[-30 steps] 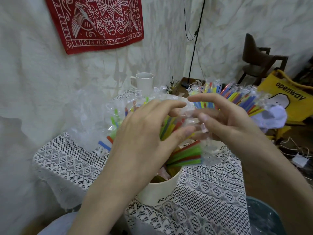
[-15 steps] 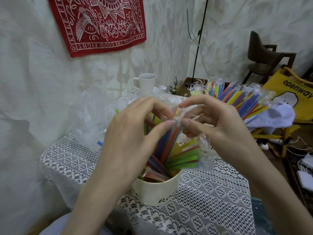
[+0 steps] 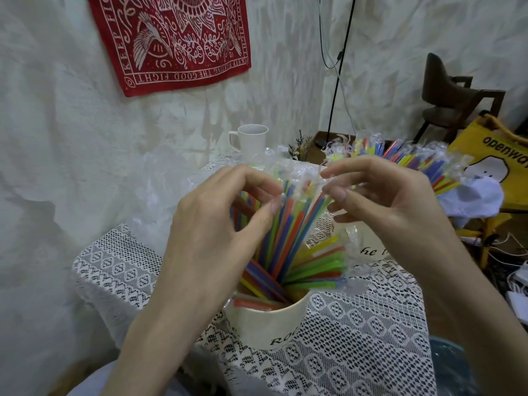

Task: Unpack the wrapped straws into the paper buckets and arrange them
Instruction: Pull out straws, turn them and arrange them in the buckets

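A cream paper bucket (image 3: pixel 265 324) is standing nearest on the lace tablecloth (image 3: pixel 357 338), holding colourful straws (image 3: pixel 288 232). Above it, the left hand (image 3: pixel 217 232) and right hand (image 3: pixel 383 201) are each pinching the clear wrapper (image 3: pixel 303 181) at the straw tops. Behind, a second straw bundle (image 3: pixel 414 161) is fanning out beside a white mug (image 3: pixel 253 140).

Both hands (image 3: pixel 217 224) (image 3: pixel 380 201) pinch straw wrapper (image 3: pixel 303 181) above paper bucket (image 3: pixel 268 324).
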